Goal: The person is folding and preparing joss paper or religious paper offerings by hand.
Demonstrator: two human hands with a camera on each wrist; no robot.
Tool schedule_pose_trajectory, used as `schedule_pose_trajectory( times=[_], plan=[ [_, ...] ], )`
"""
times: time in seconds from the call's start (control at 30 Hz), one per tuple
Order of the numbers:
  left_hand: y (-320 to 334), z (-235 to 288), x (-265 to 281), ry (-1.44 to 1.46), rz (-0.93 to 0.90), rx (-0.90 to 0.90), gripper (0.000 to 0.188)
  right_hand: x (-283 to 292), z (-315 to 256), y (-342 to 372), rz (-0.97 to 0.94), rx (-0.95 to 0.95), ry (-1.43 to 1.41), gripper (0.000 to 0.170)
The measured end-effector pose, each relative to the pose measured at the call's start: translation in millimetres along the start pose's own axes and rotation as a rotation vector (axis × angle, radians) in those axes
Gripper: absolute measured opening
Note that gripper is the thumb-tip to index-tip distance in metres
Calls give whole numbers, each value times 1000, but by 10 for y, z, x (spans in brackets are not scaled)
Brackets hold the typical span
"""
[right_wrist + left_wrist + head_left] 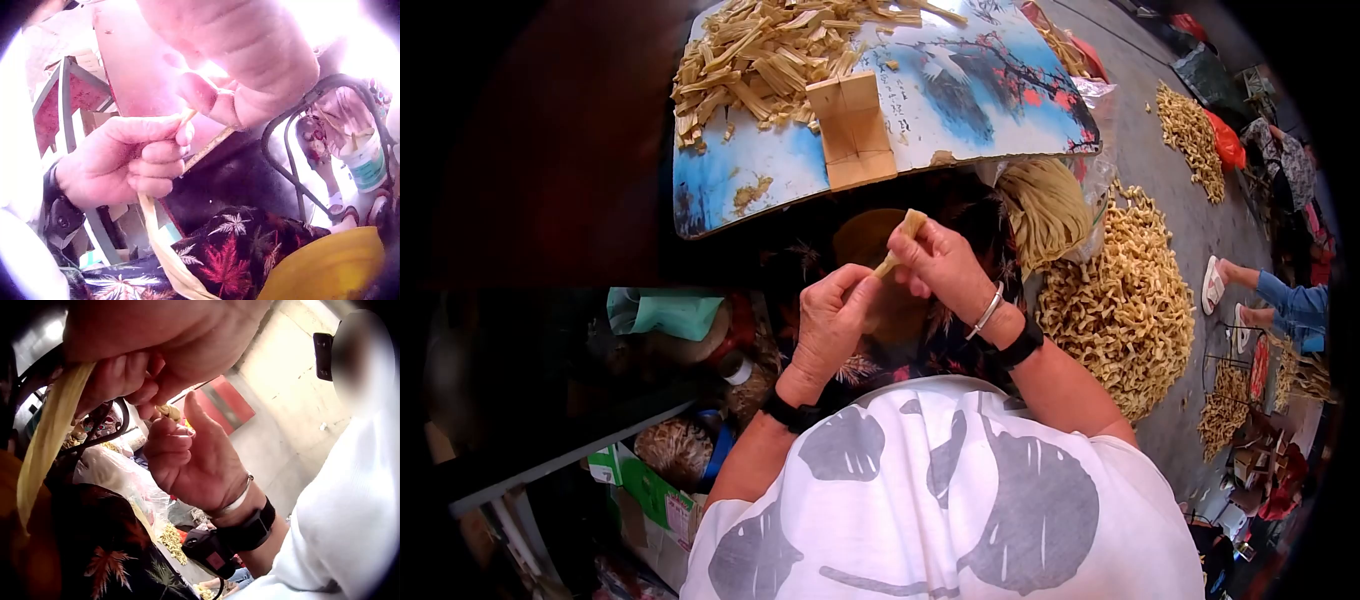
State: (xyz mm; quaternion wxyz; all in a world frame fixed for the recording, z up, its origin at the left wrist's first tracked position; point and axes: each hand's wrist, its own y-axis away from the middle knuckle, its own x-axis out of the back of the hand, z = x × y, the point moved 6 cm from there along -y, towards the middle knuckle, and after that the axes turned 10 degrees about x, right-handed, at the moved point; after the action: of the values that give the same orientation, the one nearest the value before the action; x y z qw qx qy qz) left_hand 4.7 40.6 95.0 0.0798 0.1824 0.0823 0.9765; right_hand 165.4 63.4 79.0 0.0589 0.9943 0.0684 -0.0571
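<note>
Pinching one pale strip (pixel 887 266) from either side, the left hand (pixel 830 315) and right hand (pixel 945 262) worked close together, just off the near edge of the desk (pixel 800 168). I judged that a hard or uneven pull could split the strip, and a slack pinch could let it slip. Fingers hid part of it, so I couldn't tell how it was folded there; glare washed out my right wrist view. Beyond, a wooden block (pixel 852 130) sat at that near edge; the heap of pieces (pixel 750 65) toward the far left corner was cut off above.
</note>
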Motion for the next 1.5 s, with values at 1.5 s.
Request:
schedule_pose_trajectory(
  times=[1.5],
  plan=[
    [-1106, 244, 531, 312, 121, 65, 14, 272, -485, -757, -196, 155, -9, 17]
  ],
)
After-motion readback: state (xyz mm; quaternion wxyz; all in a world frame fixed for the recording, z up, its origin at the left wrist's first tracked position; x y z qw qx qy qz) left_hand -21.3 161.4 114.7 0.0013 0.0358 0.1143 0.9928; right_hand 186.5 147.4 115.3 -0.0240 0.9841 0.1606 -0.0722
